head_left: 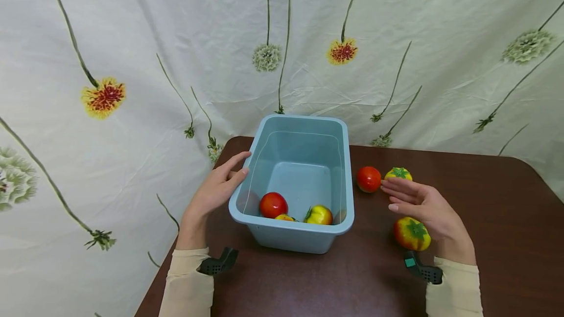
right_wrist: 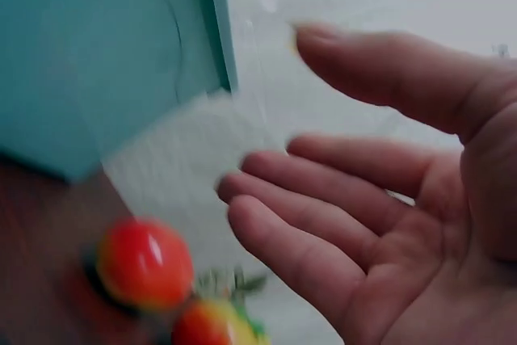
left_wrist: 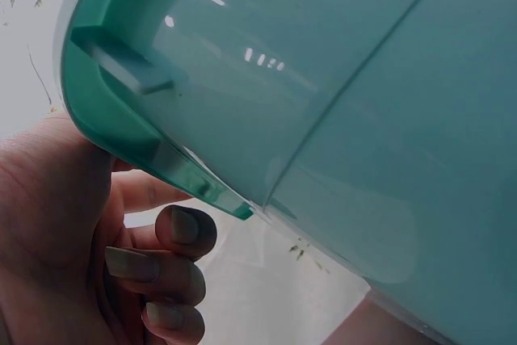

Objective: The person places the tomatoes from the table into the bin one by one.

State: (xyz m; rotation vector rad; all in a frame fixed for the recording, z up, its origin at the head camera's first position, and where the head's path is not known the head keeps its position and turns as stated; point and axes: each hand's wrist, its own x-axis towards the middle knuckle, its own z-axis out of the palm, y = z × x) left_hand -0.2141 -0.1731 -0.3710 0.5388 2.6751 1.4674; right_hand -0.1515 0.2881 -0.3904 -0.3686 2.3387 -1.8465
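A blue plastic bin (head_left: 291, 231) stands on the table, holding a red tomato (head_left: 273, 205), a yellow-green tomato-like fruit (head_left: 319, 215) and a partly hidden yellow one (head_left: 285, 217). My left hand (head_left: 216, 187) grips the bin's left rim; in the left wrist view its fingers (left_wrist: 166, 276) curl below the rim. To the bin's right, my right hand (head_left: 425, 207) hovers with fingers extended and nothing held. Near its fingertips are a red tomato (head_left: 369, 179) and a yellow fruit with a green top (head_left: 398, 174). A red-and-yellow fruit (head_left: 411, 234) lies below the palm.
The dark brown table (head_left: 498, 219) reaches right of the fruit and has a rounded far corner. A white flowered cloth (head_left: 198, 28) hangs behind and to the left. Both wrists wear black bands, the left one (head_left: 218, 262) near the bin's front corner.
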